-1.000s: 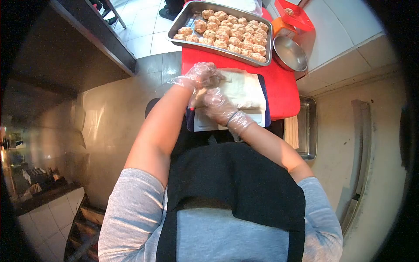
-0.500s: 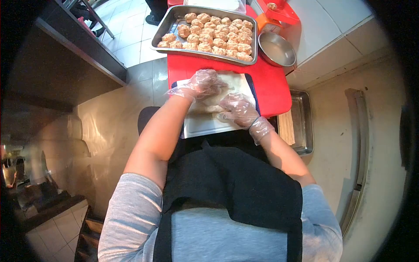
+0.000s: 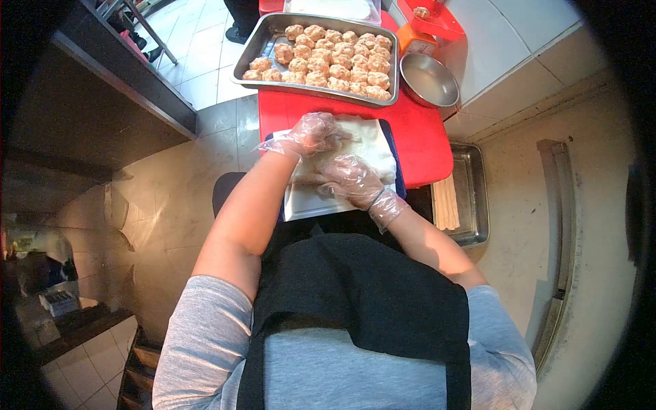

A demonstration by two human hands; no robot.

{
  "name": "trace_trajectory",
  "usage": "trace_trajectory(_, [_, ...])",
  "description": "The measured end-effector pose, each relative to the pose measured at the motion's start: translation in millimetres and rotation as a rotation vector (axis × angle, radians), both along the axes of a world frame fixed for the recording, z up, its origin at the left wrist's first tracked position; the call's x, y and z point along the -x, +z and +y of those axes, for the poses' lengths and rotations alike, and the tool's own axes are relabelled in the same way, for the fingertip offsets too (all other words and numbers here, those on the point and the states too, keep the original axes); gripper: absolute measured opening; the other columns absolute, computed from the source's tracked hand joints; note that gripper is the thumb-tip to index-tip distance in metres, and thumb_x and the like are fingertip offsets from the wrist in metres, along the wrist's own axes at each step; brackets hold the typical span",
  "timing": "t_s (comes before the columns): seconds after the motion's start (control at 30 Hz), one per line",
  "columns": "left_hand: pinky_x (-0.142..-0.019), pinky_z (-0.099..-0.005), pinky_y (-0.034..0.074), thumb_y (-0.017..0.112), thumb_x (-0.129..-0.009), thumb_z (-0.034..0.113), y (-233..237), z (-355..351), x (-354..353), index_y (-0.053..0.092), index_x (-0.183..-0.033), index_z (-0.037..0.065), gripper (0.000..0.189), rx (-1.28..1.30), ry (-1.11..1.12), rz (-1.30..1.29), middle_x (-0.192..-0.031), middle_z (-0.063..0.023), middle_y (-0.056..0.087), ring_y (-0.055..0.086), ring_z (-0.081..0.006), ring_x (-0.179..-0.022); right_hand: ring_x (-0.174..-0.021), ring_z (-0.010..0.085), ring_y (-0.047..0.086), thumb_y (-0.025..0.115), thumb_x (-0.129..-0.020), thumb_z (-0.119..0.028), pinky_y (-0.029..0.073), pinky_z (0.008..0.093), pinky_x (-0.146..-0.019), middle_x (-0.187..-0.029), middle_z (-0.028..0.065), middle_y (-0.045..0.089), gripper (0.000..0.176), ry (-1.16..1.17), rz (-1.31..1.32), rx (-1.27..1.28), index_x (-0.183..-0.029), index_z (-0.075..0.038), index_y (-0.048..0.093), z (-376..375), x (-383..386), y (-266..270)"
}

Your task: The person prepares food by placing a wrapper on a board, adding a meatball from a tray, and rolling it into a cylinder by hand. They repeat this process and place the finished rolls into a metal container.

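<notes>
Both of my hands wear clear plastic gloves. My left hand (image 3: 318,134) is closed, its curled fingers at the far part of a thin whitish sheet (image 3: 372,140). Nearer to me, my right hand (image 3: 357,179) bends over the same sheet, fingers closed at a fold of it; what lies under the fingers is hidden. The sheet is spread on a white board (image 3: 304,208) with dark blue edges. Just beyond the board, a metal tray (image 3: 318,95) holds several rows of lumpy pinkish-orange balls (image 3: 321,58).
The board lies on a red table (image 3: 427,147). A metal bowl (image 3: 432,80) with cloudy liquid stands right of the tray, near an orange scale (image 3: 415,41) with a red pan (image 3: 437,17). Another metal tray (image 3: 471,195) sits lower right, by the wall.
My right hand has moved left and slightly nearer to me across the sheet. The left hand stays at nearly the same place.
</notes>
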State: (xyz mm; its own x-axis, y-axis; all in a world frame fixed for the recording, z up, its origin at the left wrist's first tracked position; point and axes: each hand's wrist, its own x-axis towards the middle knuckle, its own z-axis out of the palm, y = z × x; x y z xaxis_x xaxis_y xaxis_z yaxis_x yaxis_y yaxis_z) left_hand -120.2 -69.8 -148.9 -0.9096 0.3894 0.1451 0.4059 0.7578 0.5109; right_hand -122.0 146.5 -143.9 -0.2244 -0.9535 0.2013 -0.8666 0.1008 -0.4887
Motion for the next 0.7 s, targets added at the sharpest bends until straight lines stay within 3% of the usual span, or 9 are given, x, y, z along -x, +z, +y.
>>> trace_trajectory(0.13, [-0.088,-0.0437,0.044,0.066,-0.081,0.026,2,2,2,0.068,-0.121,0.024,0.040,0.045,0.009,-0.024,-0.098,-0.0159,0.061,0.057,-0.0349,-0.094,-0.105,0.0341,0.059,0.068,-0.082,-0.036,0.045,0.0444,-0.094,-0.109,0.0140,0.065,0.047,-0.025,0.054,-0.024,-0.120,-0.009,0.063,3,-3,2])
trace_trajectory(0.23, [-0.089,-0.0430,0.044,0.066,-0.081,0.027,-1,2,2,0.068,-0.121,0.024,0.039,0.008,0.011,-0.039,-0.099,-0.0157,0.062,0.057,-0.0343,-0.095,-0.106,0.0335,0.058,0.069,-0.081,-0.036,0.044,0.0443,-0.095,-0.108,0.0143,0.065,0.049,0.033,-0.059,-0.060,-0.121,-0.009,0.062,11,10,19])
trace_trajectory(0.27, [-0.089,-0.0428,0.044,0.067,-0.081,0.027,0,1,2,0.068,-0.120,0.024,0.039,-0.014,0.014,-0.041,-0.100,-0.0157,0.062,0.057,-0.0341,-0.096,-0.104,0.0338,0.058,0.069,-0.080,-0.036,0.044,0.0450,-0.093,-0.104,0.0155,0.064,0.051,0.017,0.011,0.112,-0.122,-0.008,0.062,17,16,14])
trace_trajectory(0.3, [-0.089,-0.0428,0.045,0.067,-0.081,0.027,1,3,2,0.068,-0.120,0.024,0.039,-0.006,0.023,-0.044,-0.100,-0.0156,0.062,0.057,-0.0338,-0.096,-0.099,0.0339,0.059,0.071,-0.078,-0.035,0.045,0.0452,-0.090,-0.101,0.0147,0.064,0.050,0.031,0.015,-0.026,-0.118,-0.007,0.064,27,23,17])
trace_trajectory(0.37, [-0.088,-0.0428,0.045,0.068,-0.081,0.027,5,4,-1,0.068,-0.120,0.024,0.040,0.016,0.045,-0.054,-0.100,-0.0155,0.062,0.058,-0.0333,-0.095,-0.096,0.0344,0.057,0.073,-0.077,-0.026,0.044,0.0466,-0.087,-0.093,0.0126,0.063,0.034,-0.011,-0.028,-0.007,-0.106,-0.010,0.065,40,20,25])
trace_trajectory(0.47, [-0.087,-0.0427,0.046,0.069,-0.080,0.030,3,3,3,0.068,-0.120,0.024,0.041,0.082,0.041,-0.100,-0.102,-0.0153,0.063,0.058,-0.0320,-0.096,-0.091,0.0332,0.059,0.072,-0.077,-0.026,0.045,0.0465,-0.084,-0.091,0.0121,0.063,0.034,-0.054,-0.008,0.115,-0.107,-0.009,0.066,44,18,15])
trace_trajectory(0.57, [-0.083,-0.0417,0.047,0.070,-0.079,0.027,-5,7,4,0.068,-0.120,0.025,0.041,0.130,0.079,-0.052,-0.100,-0.0125,0.065,0.060,-0.0295,-0.093,-0.088,0.0336,0.059,0.073,-0.077,-0.027,0.047,0.0458,-0.081,-0.088,0.0134,0.063,0.046,-0.006,-0.045,0.082,-0.119,-0.008,0.063,48,27,16])
trace_trajectory(0.6, [-0.082,-0.0415,0.048,0.070,-0.079,0.026,-7,6,4,0.068,-0.120,0.026,0.041,0.116,0.075,-0.023,-0.099,-0.0118,0.065,0.060,-0.0290,-0.093,-0.085,0.0337,0.060,0.074,-0.076,-0.027,0.047,0.0445,-0.077,-0.086,0.0143,0.062,0.062,-0.039,0.061,0.144,-0.131,-0.008,0.056,49,27,17])
trace_trajectory(0.7, [-0.079,-0.0408,0.049,0.071,-0.078,0.024,-8,3,3,0.069,-0.119,0.025,0.041,0.086,0.066,0.041,-0.094,-0.0110,0.066,0.062,-0.0285,-0.090,-0.083,0.0333,0.062,0.079,-0.074,-0.025,0.049,0.0418,-0.075,-0.088,0.0159,0.065,0.074,-0.179,-0.037,0.033,-0.139,-0.007,0.049,62,22,25])
